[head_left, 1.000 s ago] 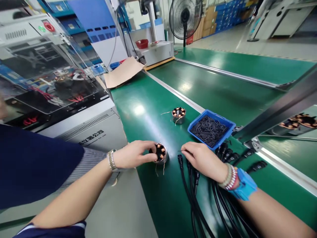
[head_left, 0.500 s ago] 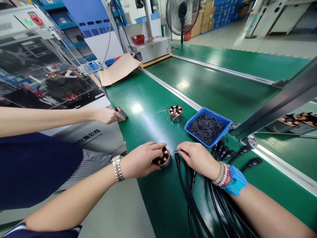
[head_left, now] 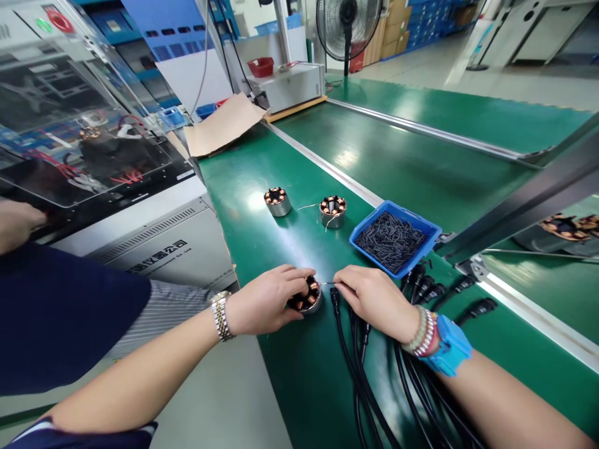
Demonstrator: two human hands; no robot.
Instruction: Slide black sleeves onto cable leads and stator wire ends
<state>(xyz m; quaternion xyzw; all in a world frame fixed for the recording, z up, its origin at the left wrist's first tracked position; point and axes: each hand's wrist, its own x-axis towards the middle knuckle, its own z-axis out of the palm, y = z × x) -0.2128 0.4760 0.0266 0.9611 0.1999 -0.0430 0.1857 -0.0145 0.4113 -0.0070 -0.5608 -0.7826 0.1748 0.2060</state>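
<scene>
My left hand (head_left: 274, 301) is closed around the near side of a copper-wound motor stator (head_left: 309, 300) that stands on the green table (head_left: 290, 380). Its fingers cover part of the ring. Just right of it, my right hand (head_left: 374, 299) pinches a thin wire lead (head_left: 329, 284) running out from the stator; a short dark piece shows at the fingertips, too small to make out well. Farther back stand two more stators, one at left (head_left: 277, 202) and one at right (head_left: 332, 212), with loose wire ends.
A blue bin (head_left: 395, 240) of short black tubes sits beyond my right hand. Black cables (head_left: 360, 368) with connectors run under and beside my right forearm. At left are a co-worker's hand (head_left: 19, 224) and a machine (head_left: 159, 243). A metal post (head_left: 510, 193) slants up at right.
The co-worker's hand has let go of a stator, now standing on the table farther back, and moved left to the machine. My hands have hardly moved.
</scene>
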